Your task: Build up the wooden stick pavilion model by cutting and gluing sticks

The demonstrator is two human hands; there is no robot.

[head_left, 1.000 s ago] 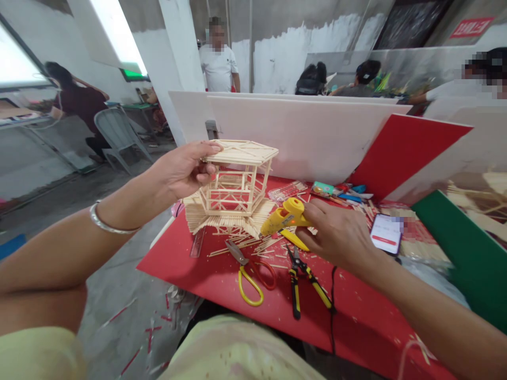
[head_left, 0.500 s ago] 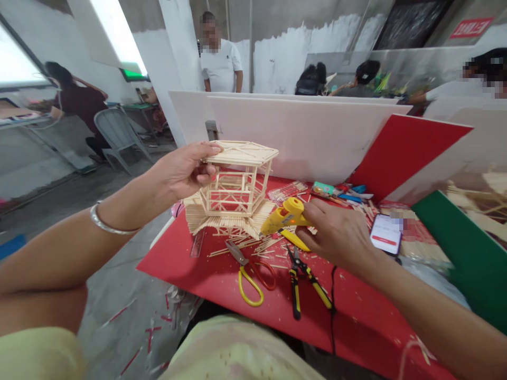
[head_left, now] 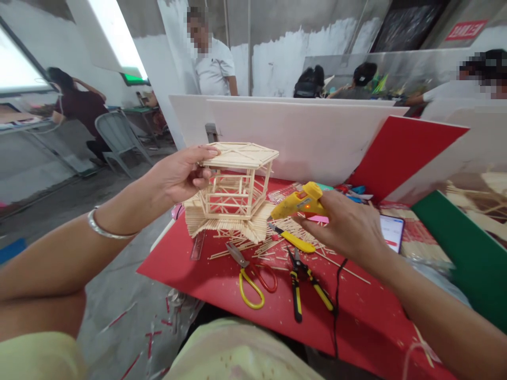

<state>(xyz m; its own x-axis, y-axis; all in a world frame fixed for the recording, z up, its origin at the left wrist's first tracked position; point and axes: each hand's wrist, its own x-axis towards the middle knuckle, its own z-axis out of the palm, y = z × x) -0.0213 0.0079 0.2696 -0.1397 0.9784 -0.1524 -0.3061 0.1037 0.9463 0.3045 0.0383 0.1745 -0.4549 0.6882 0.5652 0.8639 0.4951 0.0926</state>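
Observation:
My left hand pinches the flat roof edge of a small house built of wooden sticks, which stands on the red board. My right hand is closed round a yellow glue gun, held in the air with its nozzle pointing left toward the model's lower right side. The gun's black cord trails down across the board.
Yellow-handled scissors, yellow pliers, a yellow cutter and loose sticks lie on the board in front of the model. A phone lies at the right. White, red and green boards stand behind. Other people sit and stand in the background.
My right hand has lifted the glue gun off the board and brought it up, level with the model's base. The standing person behind has moved left.

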